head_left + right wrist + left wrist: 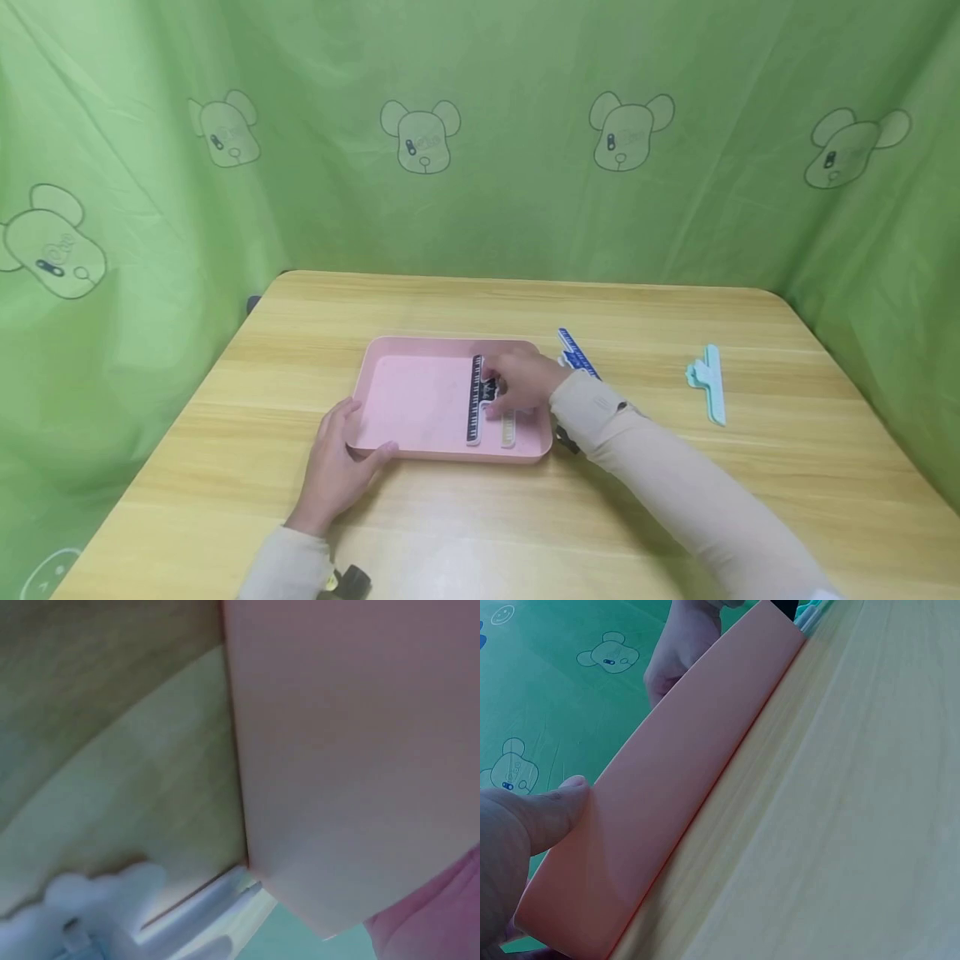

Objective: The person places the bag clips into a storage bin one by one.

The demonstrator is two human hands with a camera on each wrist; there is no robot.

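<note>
The right hand (522,379) pinched a black clip (474,408) inside the pink tray (412,400), beside a cream clip (508,430). The left hand (335,465) was spread against its corner, presumably to prevent sliding. A blue clip (576,351) and mint clip (715,385) lay on the tabletop (465,533).

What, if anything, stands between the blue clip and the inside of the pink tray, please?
The pink tray's right wall does, and the right hand extends over it; the blue clip lies outside, partly hidden by the sleeve.
</note>
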